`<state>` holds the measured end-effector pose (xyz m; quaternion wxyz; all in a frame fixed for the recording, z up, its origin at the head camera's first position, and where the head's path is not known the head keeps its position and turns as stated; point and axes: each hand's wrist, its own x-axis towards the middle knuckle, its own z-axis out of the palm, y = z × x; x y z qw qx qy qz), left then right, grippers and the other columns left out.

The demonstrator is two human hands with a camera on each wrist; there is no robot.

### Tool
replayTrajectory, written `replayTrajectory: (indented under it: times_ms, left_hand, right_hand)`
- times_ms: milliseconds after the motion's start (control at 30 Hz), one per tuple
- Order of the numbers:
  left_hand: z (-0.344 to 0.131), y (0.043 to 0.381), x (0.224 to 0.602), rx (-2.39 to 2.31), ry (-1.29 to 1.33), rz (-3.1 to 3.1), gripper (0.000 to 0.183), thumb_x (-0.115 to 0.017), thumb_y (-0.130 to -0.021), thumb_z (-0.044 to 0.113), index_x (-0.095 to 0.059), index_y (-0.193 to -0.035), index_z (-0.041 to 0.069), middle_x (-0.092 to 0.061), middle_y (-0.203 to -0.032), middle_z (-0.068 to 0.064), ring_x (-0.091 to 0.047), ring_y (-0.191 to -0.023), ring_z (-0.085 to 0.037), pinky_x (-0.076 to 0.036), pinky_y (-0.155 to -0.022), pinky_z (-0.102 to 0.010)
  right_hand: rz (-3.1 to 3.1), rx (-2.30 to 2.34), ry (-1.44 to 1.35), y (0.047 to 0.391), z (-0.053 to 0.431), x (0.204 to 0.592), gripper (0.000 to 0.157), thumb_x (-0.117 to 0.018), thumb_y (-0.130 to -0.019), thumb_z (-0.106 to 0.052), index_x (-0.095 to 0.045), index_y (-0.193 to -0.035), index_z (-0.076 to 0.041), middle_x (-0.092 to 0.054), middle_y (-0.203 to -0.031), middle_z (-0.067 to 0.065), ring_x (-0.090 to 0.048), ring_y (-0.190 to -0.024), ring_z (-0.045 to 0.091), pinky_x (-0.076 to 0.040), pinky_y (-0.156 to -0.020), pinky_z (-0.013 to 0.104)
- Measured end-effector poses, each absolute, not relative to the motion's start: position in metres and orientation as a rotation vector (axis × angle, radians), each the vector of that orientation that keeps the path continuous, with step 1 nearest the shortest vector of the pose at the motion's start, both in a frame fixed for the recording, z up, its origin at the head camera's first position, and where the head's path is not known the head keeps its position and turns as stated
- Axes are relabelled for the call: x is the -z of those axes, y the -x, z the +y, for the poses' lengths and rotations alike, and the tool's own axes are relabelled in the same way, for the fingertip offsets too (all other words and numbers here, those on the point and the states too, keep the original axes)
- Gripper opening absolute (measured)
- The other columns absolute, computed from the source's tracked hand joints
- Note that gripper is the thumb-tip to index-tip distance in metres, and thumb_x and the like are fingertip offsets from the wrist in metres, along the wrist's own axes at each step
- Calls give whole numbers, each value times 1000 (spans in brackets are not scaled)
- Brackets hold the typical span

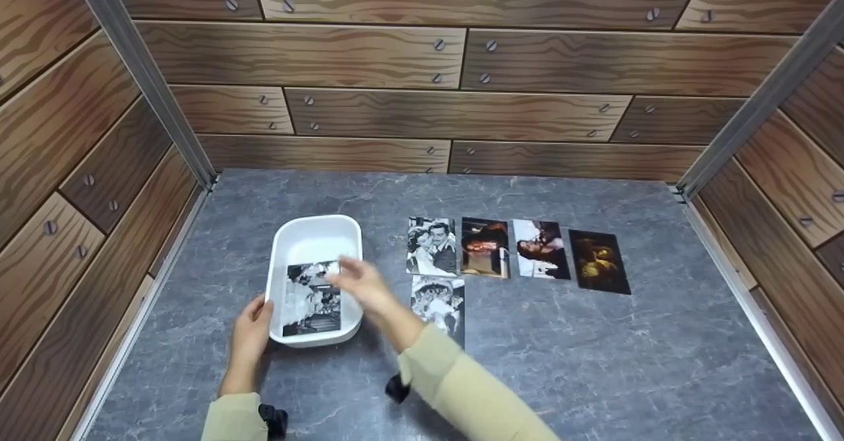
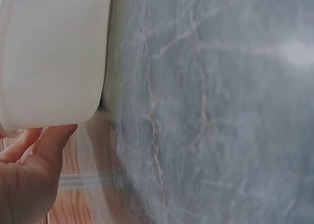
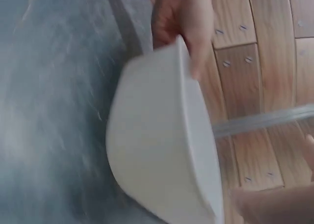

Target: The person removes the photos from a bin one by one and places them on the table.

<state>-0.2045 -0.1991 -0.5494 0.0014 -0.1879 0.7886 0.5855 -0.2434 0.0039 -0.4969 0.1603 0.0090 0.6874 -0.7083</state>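
Observation:
A white plastic tub point(image 1: 315, 236) stands on the table at the left, and a black-and-white photo point(image 1: 313, 306) lies inside it. My left hand point(image 1: 250, 329) grips the tub's near left side, with a digit over the rim in the right wrist view and others against the outer wall point(image 2: 54, 52). Over the tub's right side hovers my right hand point(image 1: 362, 287), its fingers loosely extended and nothing seen between them. In the right wrist view it shows only in part and blurred. Whether more photos lie under the one in the tub is hidden.
Right of the tub, a row holds a black-and-white couple photo point(image 1: 432, 246), two colour photos point(image 1: 484, 248) point(image 1: 541, 248) and a dark photo point(image 1: 600, 262). Below the first lies another black-and-white photo point(image 1: 436, 302), partly behind my right arm. Wood-patterned walls point(image 1: 369, 115) enclose the grey table point(image 1: 593, 362).

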Motion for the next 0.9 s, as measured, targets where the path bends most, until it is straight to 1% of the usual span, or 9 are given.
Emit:
replayTrajectory:
  times_ms: [100, 233, 333, 433, 467, 500, 533, 800, 900]
  left_hand:
    - [-200, 205, 549, -1840, 586, 2490, 49, -38, -104, 19, -35, -143, -12, -40, -141, -35, -43, -130, -46, -38, -110, -49]
    - [-200, 206, 549, -1845, 583, 2489, 50, -38, -104, 20, -35, -143, -12, -40, -141, -35, -43, -130, -46, -39, -109, -49]
    - [-199, 206, 549, -1840, 591, 2485, 50, -38, -104, 20, -35, -143, -11, -41, -141, -35, -44, -129, -45, -39, -109, -49]
    - [-199, 206, 550, -1838, 597, 2486, 50, -39, -104, 20, -36, -143, -11, -42, -141, -35, -45, -128, -45, -40, -108, -48]
    - [-199, 206, 550, -1840, 597, 2486, 50, -39, -104, 20, -36, -142, -11, -42, -141, -35, -45, -128, -44, -40, -108, -48]
    - [-199, 206, 551, -1841, 595, 2488, 50, -39, -104, 20, -36, -142, -11, -42, -141, -35, -45, -128, -45, -40, -108, -48]
    - [-199, 206, 551, -1839, 594, 2491, 50, -39, -104, 21, -37, -142, -11, -42, -141, -34, -45, -128, -44, -40, -108, -48]
    - [-199, 204, 552, -1816, 596, 2515, 49, -40, -104, 21, -38, -142, -10, -44, -140, -34, -47, -127, -44, -41, -108, -48]
    - [-199, 204, 551, -1817, 600, 2516, 49, -39, -104, 21, -38, -142, -10, -44, -140, -33, -46, -128, -44, -40, -108, -48]
  right_hand:
    - [1933, 1981, -29, 240, -15, 507, 64, -71, -87, -16, -43, -140, 6, -48, -142, 25, -47, -131, 35, -38, -112, 42]
    - [1913, 1989, -94, 238, -32, 517, 61, -70, -86, -9, -43, -136, 13, -47, -139, 31, -47, -130, 38, -38, -112, 41]
    - [1918, 1991, -159, 239, -39, 522, 61, -70, -85, -7, -44, -136, 14, -50, -137, 30, -50, -127, 36, -42, -109, 40]
    - [1919, 1993, -214, 240, -43, 524, 57, -71, -83, -6, -49, -132, 12, -59, -127, 24, -60, -113, 30, -49, -101, 38]
    - [1924, 1991, -223, 241, -43, 524, 55, -71, -83, -6, -51, -131, 12, -62, -121, 22, -62, -105, 28, -51, -97, 37]
    - [1927, 1988, -234, 241, -43, 524, 53, -72, -83, -6, -52, -129, 12, -63, -115, 20, -63, -99, 25, -52, -93, 36]
    - [1935, 1984, -246, 241, -44, 525, 53, -72, -82, -6, -52, -128, 12, -64, -112, 17, -62, -95, 23, -53, -91, 35]
    - [1904, 1975, -317, 245, -45, 528, 52, -72, -80, -4, -53, -126, 12, -64, -108, 14, -60, -93, 22, -54, -88, 34]
    - [1894, 1959, -344, 246, -45, 528, 56, -71, -80, -4, -50, -130, 11, -62, -112, 16, -60, -96, 22, -53, -89, 34]
